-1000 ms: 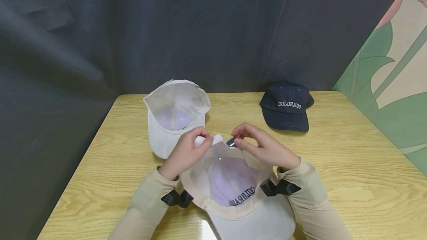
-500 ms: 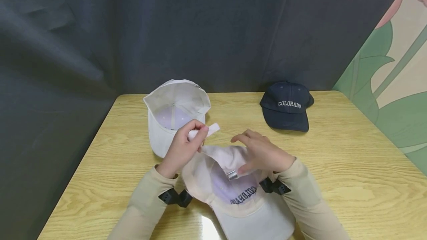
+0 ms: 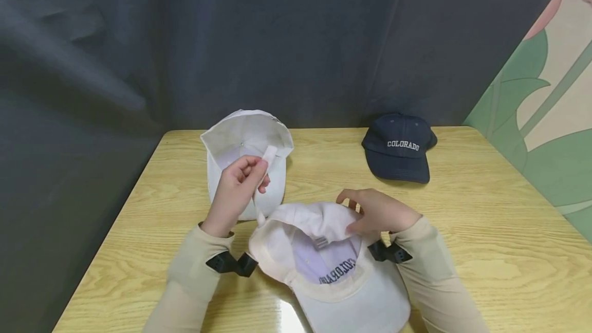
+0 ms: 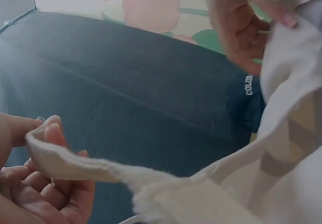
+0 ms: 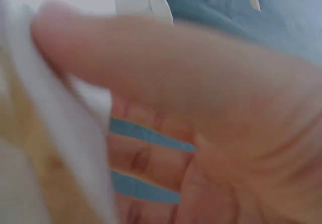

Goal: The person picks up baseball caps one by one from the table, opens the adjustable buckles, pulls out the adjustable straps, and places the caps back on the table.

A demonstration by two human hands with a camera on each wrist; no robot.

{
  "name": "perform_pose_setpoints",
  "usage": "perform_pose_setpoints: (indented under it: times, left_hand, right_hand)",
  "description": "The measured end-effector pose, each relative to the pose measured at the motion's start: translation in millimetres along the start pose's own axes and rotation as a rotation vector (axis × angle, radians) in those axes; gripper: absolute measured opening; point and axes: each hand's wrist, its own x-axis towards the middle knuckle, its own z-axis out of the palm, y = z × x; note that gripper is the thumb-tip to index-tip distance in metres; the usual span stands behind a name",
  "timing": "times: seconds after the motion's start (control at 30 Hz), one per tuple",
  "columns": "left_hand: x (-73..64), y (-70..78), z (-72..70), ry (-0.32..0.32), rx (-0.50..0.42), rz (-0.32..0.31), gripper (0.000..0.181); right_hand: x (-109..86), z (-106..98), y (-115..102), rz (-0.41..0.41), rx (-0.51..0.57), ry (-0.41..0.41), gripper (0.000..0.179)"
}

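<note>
A white baseball cap (image 3: 370, 292) lies inside up near the front, its brim toward me and dark mirrored lettering showing inside. My left hand (image 3: 236, 189) pinches the cap's back strap (image 3: 269, 154), pulled up and left with its tip sticking out past the fingers. In the left wrist view the strap (image 4: 75, 163) bends round between thumb and fingers. My right hand (image 3: 381, 212) grips the cap's back edge, thumb inside and fingers outside; the right wrist view shows the thumb (image 5: 126, 58) against white fabric. A metal buckle (image 3: 320, 242) hangs folded into the crown, apart from the strap.
Behind my left hand a second white cap (image 3: 219, 179) rests with its opening facing me. A navy cap (image 3: 396, 150) lettered COLORADO sits at the back right of the wooden table (image 3: 485, 209). Dark cloth (image 3: 296, 45) hangs behind the table's far edge.
The strap's end has come away from the buckle, and my left hand has drawn it up and left. The buckle side dropped into the crown; my right hand moved to the cap's back edge.
</note>
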Motion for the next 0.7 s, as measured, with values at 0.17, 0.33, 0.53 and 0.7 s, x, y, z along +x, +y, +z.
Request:
perform_pose_setpoints:
  times: [0.17, 0.33, 0.53, 0.7]
  left_hand:
    - [4.5, 0.3, -9.9, 0.087, -0.01, -0.021, 0.022]
    - [8.9, -2.2, -18.1, 0.138, -0.003, -0.064, 0.026]
    - [13.8, -5.8, -24.4, 0.174, 0.066, -0.12, 0.031]
    - [16.8, -8.5, -26.5, 0.207, 0.069, -0.133, 0.032]
  right_hand:
    - [-3.6, -3, 2, 0.025, 0.018, -0.043, 0.057]
    - [-4.3, -5, 5, 0.039, 0.04, -0.061, 0.042]
    - [-4.3, -8, 9, -0.036, 0.012, 0.007, 0.017]
    - [-3.5, -10, 9, -0.1, -0.016, 0.115, 0.007]
